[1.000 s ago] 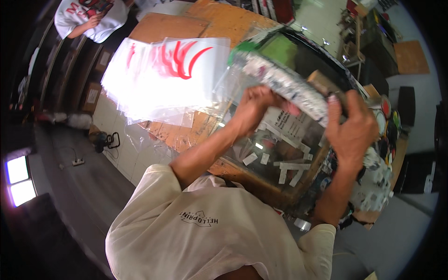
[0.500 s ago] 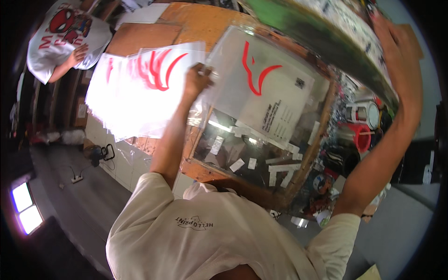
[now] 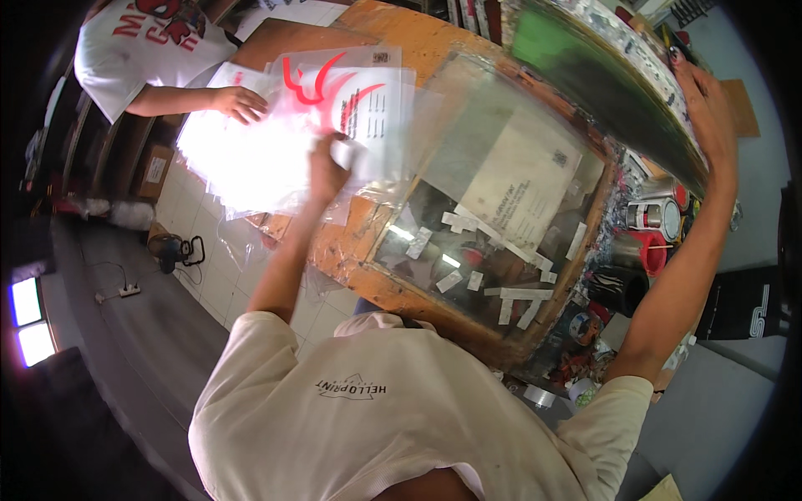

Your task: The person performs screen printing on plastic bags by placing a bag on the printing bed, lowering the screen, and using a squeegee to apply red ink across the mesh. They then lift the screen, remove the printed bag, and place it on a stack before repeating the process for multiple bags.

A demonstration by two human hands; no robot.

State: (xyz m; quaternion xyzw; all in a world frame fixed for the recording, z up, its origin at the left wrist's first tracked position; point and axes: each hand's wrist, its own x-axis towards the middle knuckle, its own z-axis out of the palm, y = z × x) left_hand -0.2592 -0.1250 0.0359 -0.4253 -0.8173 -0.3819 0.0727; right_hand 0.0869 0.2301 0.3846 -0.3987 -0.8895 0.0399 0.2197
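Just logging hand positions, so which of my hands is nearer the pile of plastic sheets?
Left. Your left hand is over the right part of the pile of plastic sheets; your right hand is off to the right, at the edge of the raised green screen.

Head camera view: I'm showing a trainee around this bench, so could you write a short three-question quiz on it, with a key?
1. Multiple choice: what does the person's right hand touch?
a) the red tub
b) the tilted screen-printing frame
c) the power strip

2. True or false: the co-worker's hand is to the right of the person's left hand.

3. Fill in: the bold curved strokes on the top plastic sheet of the pile are ____ in colour.

Key
1. b
2. False; it is to the left.
3. red
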